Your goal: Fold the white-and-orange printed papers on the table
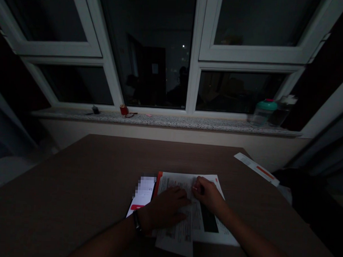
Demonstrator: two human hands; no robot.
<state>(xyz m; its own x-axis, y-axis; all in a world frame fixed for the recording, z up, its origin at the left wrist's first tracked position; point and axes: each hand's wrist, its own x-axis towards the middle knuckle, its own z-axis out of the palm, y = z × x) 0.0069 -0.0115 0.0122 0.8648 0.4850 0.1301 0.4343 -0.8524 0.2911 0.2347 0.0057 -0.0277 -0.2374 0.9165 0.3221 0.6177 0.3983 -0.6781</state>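
A loose printed sheet (pixel 175 245) lies over a larger printed booklet (pixel 224 237) with an orange strip at its left edge. My left hand (pixel 168 205), a dark band on its wrist, rests palm down on the sheet with its fingers stretched out. Near the top of the pages, my right hand (pixel 204 191) is closed in a pinch at the sheet's right edge. The dim light hides exactly how much paper is between those fingers. Left of the booklet, partly behind my left wrist, a phone (pixel 143 193) lies with its screen lit.
All of this is on a brown table (pixel 82 185). A folded paper strip (pixel 256 169) hangs over its right edge. Beyond, a stone windowsill (pixel 166 121) bears a red can (pixel 123 110), a teal-lidded bottle (pixel 263 111) and a clear bottle (pixel 283 110).
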